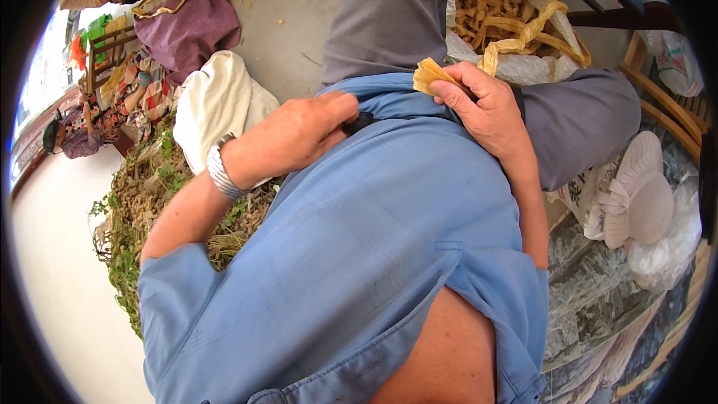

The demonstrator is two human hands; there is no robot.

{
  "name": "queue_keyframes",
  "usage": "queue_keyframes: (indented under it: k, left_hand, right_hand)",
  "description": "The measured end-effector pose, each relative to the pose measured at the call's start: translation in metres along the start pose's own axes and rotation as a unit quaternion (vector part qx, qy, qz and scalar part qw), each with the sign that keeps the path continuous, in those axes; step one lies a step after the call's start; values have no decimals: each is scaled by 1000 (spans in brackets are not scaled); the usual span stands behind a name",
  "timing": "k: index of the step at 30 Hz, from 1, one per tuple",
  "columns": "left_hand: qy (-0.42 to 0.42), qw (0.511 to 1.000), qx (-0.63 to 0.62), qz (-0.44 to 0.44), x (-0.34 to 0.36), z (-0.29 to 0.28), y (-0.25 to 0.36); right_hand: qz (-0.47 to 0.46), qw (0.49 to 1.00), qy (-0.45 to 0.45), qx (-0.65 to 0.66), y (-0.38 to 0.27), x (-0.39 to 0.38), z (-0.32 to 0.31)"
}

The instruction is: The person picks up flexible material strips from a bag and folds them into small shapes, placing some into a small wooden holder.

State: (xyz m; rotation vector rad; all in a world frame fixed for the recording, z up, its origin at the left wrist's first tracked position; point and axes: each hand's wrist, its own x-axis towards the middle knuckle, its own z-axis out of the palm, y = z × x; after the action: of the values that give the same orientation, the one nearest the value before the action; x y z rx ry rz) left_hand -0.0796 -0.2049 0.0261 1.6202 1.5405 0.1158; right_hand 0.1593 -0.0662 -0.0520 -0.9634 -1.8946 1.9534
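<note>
My right hand (482,108) pinches the folded end of a flat, pale-yellow plaited strip (432,75) between thumb and fingers, above my lap. More of this strip (523,39) shows behind the hand, draped over the mouth of a white woven sack. My left hand (307,131), with a silver watch on its wrist, is closed at the bunched lower edge of my blue shirt (396,97). A small dark thing (359,121) shows by its fingertips. What the left fingers grip is hidden.
The white sack (512,71) holds many yellow strips. Left lie a cream cloth bundle (224,101), a purple cloth (191,34) and a heap of leafy plants (161,179). A pale hat (642,194) and clear plastic (598,295) lie right. Other people sit at the far left.
</note>
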Motion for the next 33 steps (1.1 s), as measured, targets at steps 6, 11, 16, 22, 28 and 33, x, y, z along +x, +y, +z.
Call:
queue_keyframes:
  k: [6, 11, 16, 22, 28, 33]
  left_hand:
    - [-143, 968, -156, -132, 8, -48, -4]
    - [15, 998, 53, -22, 40, -66, -22]
    - [-60, 989, 22, 135, 134, -87, 30]
    - [24, 882, -421, 209, 257, -29, 100]
    - [-11, 860, -496, 120, 248, 27, 100]
    - [-36, 796, -603, 41, 236, 50, 54]
  right_hand:
    - [-7, 999, 22, 32, 11, -3, 0]
    - [-19, 998, 43, 28, 16, -9, 0]
    - [-89, 982, 163, 28, 23, -16, -11]
    - [-202, 918, 335, 61, 18, -19, -38]
    - [-144, 886, 426, 114, 32, -30, -57]
    - [-197, 894, 399, 48, 24, -8, -65]
